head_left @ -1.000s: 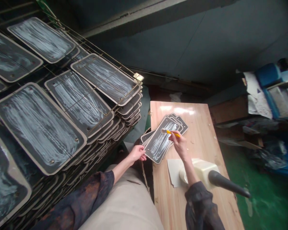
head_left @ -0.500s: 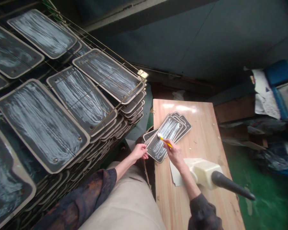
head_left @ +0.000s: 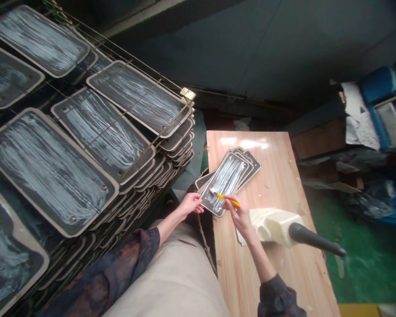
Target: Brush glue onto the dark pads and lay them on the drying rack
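My right hand (head_left: 240, 214) grips a small yellow-handled brush (head_left: 225, 197) whose white bristles touch the near left end of the top dark panel (head_left: 226, 178). That panel, streaked with white paste, lies on a small fanned pile of like panels on the wooden table (head_left: 277, 176). My left hand (head_left: 191, 204) pinches the near left edge of the pile, fingers curled on it.
A wire rack (head_left: 86, 132) at left carries many layers of dark panels coated with white streaks. A cream plastic jug with a dark spout (head_left: 284, 226) stands on a white sheet beside my right wrist. Cluttered blue boxes and paper (head_left: 369, 114) lie at right over a green floor.
The brush has swept down the top panel from its far end toward its near left end. My left hand has stayed at the pile's edge.
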